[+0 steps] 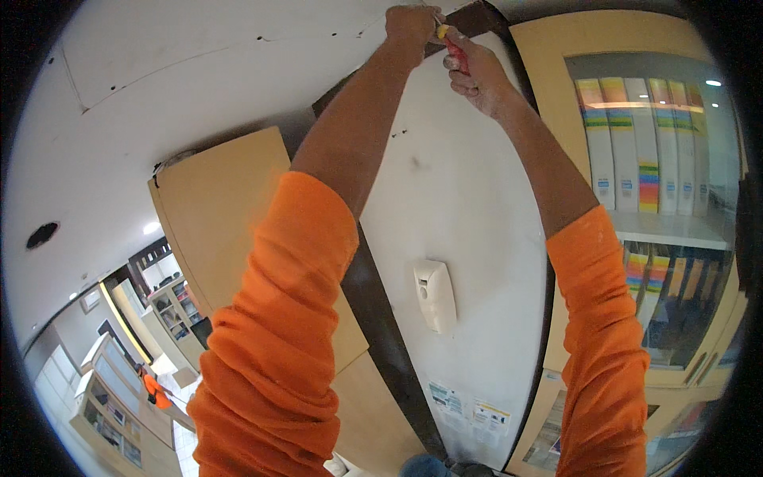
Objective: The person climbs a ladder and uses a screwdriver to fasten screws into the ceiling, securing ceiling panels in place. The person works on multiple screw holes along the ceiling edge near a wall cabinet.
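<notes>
Both hands are raised at twelve o'clock, close together against the top of the white wall panel (457,222). Right hand (475,75) is clamped around a red and yellow screwdriver (450,44), tip aimed toward eleven o'clock. Left hand (412,30) is curled shut at the tool's tip; what it pinches is hidden. At three o'clock stands a glass-fronted cabinet (548,48) of binders (648,143); at six, a small white wall box (435,294).

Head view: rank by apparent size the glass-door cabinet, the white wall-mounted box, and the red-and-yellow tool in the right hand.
1. Glass-door cabinet, largest.
2. White wall-mounted box.
3. Red-and-yellow tool, smallest, though the right hand hides most of it.
</notes>
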A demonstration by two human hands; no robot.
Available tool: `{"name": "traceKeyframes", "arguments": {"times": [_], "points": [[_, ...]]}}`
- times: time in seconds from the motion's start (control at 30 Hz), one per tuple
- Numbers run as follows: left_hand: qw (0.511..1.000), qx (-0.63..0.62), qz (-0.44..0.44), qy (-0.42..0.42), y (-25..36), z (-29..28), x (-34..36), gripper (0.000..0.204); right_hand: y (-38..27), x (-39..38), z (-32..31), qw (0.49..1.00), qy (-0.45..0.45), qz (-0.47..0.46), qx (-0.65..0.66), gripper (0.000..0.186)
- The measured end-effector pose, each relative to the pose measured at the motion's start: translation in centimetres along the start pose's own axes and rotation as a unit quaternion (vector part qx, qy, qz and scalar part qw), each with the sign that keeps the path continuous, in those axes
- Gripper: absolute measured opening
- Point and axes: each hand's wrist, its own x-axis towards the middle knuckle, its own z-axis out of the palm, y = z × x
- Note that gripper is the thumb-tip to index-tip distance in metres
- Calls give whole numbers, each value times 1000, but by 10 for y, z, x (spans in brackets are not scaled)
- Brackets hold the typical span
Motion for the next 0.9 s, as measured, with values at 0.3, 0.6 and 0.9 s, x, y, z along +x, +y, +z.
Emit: {"name": "traceKeyframes", "arguments": {"times": [0.3, 0.6, 0.9], "points": [[951, 293, 84, 57, -59, -32, -73, 31, 85, 7, 56, 846, 135, -178, -484, 40], [982, -143, -109, 58, -46, -62, -94, 34, 108, 14, 93, 822, 152, -189, -515, 38], [975, -181, -105, 80, -55, -59, -82, 34, 107, 19, 96, 832, 161, -187, -496, 40]]}}
